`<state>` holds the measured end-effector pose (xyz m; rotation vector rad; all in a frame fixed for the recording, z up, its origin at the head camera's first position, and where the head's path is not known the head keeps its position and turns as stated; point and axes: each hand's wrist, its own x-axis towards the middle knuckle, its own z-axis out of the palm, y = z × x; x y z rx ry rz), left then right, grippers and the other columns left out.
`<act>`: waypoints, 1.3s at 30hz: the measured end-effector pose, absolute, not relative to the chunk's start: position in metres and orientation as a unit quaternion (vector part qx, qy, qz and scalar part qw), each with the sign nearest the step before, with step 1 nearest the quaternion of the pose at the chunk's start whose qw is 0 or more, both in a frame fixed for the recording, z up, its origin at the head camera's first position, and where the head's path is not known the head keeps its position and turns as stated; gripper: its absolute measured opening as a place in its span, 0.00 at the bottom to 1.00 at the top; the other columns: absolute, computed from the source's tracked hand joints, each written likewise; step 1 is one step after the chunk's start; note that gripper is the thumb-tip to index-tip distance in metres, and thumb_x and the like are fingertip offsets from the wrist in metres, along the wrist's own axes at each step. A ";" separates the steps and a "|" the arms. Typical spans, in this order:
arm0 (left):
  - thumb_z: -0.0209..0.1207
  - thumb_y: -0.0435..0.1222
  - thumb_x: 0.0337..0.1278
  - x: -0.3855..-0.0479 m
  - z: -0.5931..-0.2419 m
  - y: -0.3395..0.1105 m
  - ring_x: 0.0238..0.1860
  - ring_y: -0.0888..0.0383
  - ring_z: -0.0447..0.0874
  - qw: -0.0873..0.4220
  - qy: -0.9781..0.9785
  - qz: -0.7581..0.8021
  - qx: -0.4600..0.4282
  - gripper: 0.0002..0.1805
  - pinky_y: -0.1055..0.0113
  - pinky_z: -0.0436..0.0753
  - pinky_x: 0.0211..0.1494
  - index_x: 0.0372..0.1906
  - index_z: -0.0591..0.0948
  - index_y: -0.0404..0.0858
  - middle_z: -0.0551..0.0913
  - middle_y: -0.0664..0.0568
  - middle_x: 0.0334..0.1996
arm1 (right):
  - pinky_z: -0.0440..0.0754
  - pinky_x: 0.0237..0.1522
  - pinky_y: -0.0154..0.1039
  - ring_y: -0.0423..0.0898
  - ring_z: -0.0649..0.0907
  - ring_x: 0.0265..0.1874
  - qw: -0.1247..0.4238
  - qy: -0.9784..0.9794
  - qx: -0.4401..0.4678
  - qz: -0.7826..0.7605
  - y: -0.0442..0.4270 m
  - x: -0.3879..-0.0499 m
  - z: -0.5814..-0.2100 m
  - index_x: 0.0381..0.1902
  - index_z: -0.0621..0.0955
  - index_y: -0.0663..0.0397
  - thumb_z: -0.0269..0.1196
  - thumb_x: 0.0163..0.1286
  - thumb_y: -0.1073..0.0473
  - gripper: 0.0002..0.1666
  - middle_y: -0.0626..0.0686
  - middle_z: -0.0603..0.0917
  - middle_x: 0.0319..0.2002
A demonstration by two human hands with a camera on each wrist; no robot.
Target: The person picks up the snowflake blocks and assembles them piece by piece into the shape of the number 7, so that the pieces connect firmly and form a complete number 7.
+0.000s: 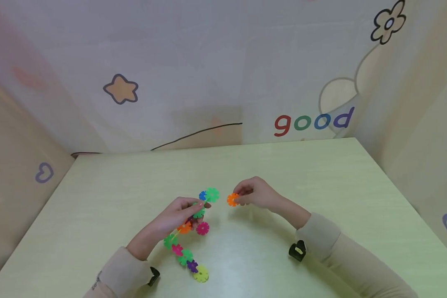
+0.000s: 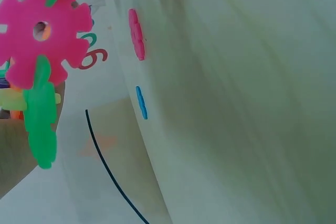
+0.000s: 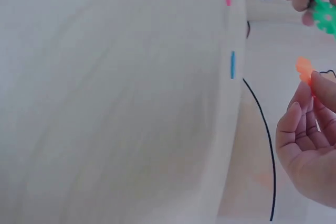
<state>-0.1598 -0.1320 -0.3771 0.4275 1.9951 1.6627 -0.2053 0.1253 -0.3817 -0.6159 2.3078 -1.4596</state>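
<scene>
My left hand point(image 1: 179, 217) grips a chain of interlocking plastic flower discs. The chain hangs down past the fingers to a yellow disc point(image 1: 201, 274) at its lower end, and a green disc point(image 1: 211, 194) sticks out at its upper end. A pink disc point(image 2: 44, 32) of the chain shows large in the left wrist view. Between thumb and fingers, my right hand point(image 1: 258, 192) pinches an orange flower disc point(image 1: 232, 200). That disc is a short gap to the right of the green end. The left palm and fingers hide part of the chain's middle.
On the pale table point(image 1: 301, 174) lie a loose pink disc point(image 1: 203, 228) and a blue disc point(image 1: 202, 195), the latter partly covered by the green one in the head view. Printed cloth walls point(image 1: 190, 62) stand around the table's back and sides.
</scene>
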 end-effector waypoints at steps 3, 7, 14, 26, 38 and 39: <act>0.50 0.41 0.65 -0.160 -0.378 -0.130 0.22 0.59 0.70 0.257 0.736 0.605 0.163 0.23 0.73 0.74 0.27 0.51 0.74 0.23 0.73 0.49 0.24 | 0.80 0.37 0.51 0.62 0.79 0.31 0.160 0.802 -0.213 -0.534 0.130 -0.203 -0.376 0.35 0.81 0.65 0.63 0.58 0.67 0.07 0.53 0.82 0.28; 0.50 0.41 0.65 -0.161 -0.378 -0.129 0.22 0.59 0.70 0.263 0.743 0.592 0.170 0.22 0.72 0.75 0.29 0.49 0.76 0.24 0.75 0.47 0.26 | 0.81 0.39 0.47 0.60 0.80 0.33 0.155 0.792 -0.202 -0.554 0.133 -0.200 -0.369 0.36 0.81 0.65 0.63 0.58 0.68 0.07 0.55 0.82 0.32; 0.50 0.41 0.65 -0.159 -0.377 -0.124 0.20 0.60 0.71 0.269 0.746 0.582 0.177 0.22 0.72 0.76 0.30 0.49 0.77 0.24 0.76 0.48 0.23 | 0.81 0.38 0.39 0.54 0.82 0.31 0.145 0.776 -0.200 -0.580 0.134 -0.196 -0.363 0.36 0.81 0.69 0.63 0.58 0.69 0.08 0.56 0.82 0.32; 0.50 0.43 0.64 -0.159 -0.377 -0.120 0.18 0.60 0.71 0.284 0.740 0.578 0.196 0.23 0.72 0.75 0.28 0.49 0.77 0.25 0.72 0.52 0.16 | 0.79 0.42 0.52 0.55 0.82 0.33 0.137 0.785 -0.223 -0.562 0.132 -0.194 -0.363 0.34 0.83 0.65 0.65 0.57 0.67 0.07 0.55 0.84 0.32; 0.49 0.36 0.65 -0.156 -0.377 -0.117 0.23 0.48 0.74 0.265 0.727 0.592 0.223 0.22 0.64 0.80 0.33 0.58 0.67 0.26 0.78 0.44 0.22 | 0.80 0.31 0.37 0.45 0.81 0.26 0.096 0.796 -0.314 -0.509 0.130 -0.192 -0.358 0.29 0.84 0.62 0.66 0.55 0.68 0.03 0.53 0.84 0.28; 0.50 0.36 0.65 -0.156 -0.377 -0.116 0.23 0.46 0.74 0.259 0.729 0.591 0.226 0.22 0.62 0.80 0.33 0.59 0.67 0.27 0.78 0.44 0.22 | 0.80 0.30 0.37 0.44 0.81 0.26 0.093 0.796 -0.314 -0.509 0.129 -0.192 -0.358 0.29 0.84 0.62 0.66 0.54 0.69 0.02 0.53 0.84 0.28</act>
